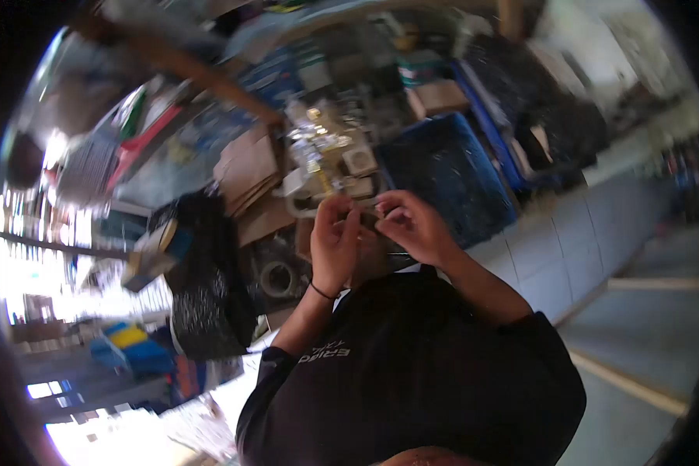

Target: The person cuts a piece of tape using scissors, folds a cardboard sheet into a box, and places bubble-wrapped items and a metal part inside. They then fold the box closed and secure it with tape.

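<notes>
My left hand (335, 245), with a dark band round its wrist, is raised in front of my chest with its fingers curled together. Close beside it, my right hand (413, 227) has bent fingers, thumb and fingertips drawn together. The fingertips of both face each other with a small gap between them. Anything they pinch is too small and blurred to make out. Just beyond the hands lies a cluster of shiny clear and gold plastic packets (316, 144), with small pale box-like pieces (359, 161) next to it.
A blue tray (485, 198) stands right of the hands. Stacked brown cardboard (248, 167) and a black plastic bag (206, 303) are on the left. Another dark bag (555, 116) lies at the upper right. A roll of tape (276, 278) sits near my left wrist.
</notes>
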Action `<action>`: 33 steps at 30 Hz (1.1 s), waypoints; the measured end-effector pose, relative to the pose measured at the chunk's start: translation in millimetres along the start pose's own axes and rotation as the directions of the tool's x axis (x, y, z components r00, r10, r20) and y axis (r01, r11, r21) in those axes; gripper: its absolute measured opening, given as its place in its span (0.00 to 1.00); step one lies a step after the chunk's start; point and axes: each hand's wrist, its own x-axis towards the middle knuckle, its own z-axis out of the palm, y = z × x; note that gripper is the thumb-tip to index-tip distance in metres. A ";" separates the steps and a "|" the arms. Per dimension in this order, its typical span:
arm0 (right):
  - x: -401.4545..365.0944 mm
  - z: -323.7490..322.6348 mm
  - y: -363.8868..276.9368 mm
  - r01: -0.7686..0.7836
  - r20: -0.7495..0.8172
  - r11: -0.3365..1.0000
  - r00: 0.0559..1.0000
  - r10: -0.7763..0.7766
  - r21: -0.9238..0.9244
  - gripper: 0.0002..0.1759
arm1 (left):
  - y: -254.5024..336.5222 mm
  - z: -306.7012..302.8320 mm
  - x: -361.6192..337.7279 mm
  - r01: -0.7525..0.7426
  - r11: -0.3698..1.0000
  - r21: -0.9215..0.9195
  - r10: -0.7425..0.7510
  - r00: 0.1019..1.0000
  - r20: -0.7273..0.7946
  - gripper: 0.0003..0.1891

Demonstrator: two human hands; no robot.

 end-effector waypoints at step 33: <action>-111.8 -314.3 154.3 -0.803 -0.906 0.548 0.384 0.178 -0.233 0.16 | -34.6 29.1 -6.4 -0.081 0.789 0.609 -0.012 0.989 0.148 0.10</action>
